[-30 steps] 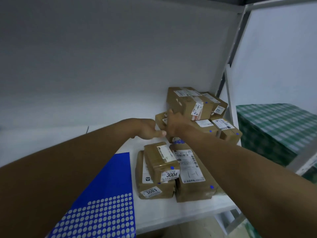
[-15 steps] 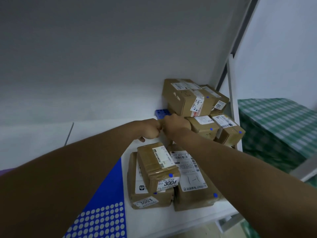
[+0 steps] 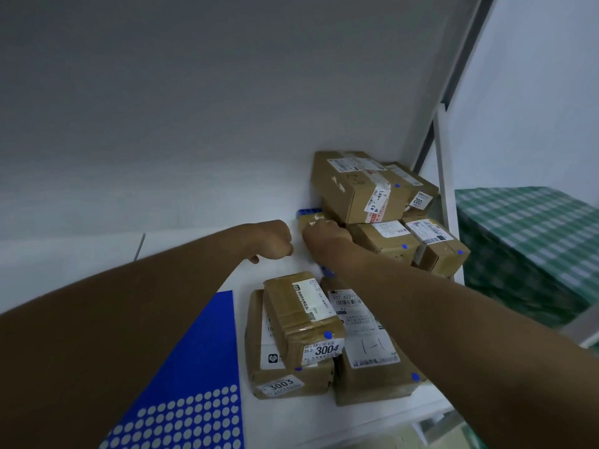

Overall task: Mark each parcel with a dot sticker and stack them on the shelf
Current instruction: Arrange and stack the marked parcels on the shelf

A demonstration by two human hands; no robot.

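Brown taped parcels stand on the white shelf (image 3: 207, 254). At the back right, a large box (image 3: 350, 189) tops two smaller ones (image 3: 385, 238) (image 3: 437, 251). In front, parcel 3004 (image 3: 301, 315) lies on parcel 3003 (image 3: 285, 380), beside a flat parcel marked 1-1 (image 3: 372, 351). Most show a blue dot. My right hand (image 3: 324, 234) is closed over a small taped parcel (image 3: 309, 220) at the left foot of the back stack. My left hand (image 3: 275, 241) is a fist just left of it. A blue dot sticker sheet (image 3: 194, 367) lies at the front left.
A small blue item (image 3: 308, 211) shows behind the small parcel, against the shelf's back wall. The white shelf upright (image 3: 444, 189) stands right of the stack. Beyond it is a surface under green checked cloth (image 3: 525, 241). The shelf's front edge runs below the front parcels.
My two hands, touching half a second ago, have drawn slightly apart. The small taped parcel now shows at my right fingertips in front of the blue item. The stacked parcels have not moved.
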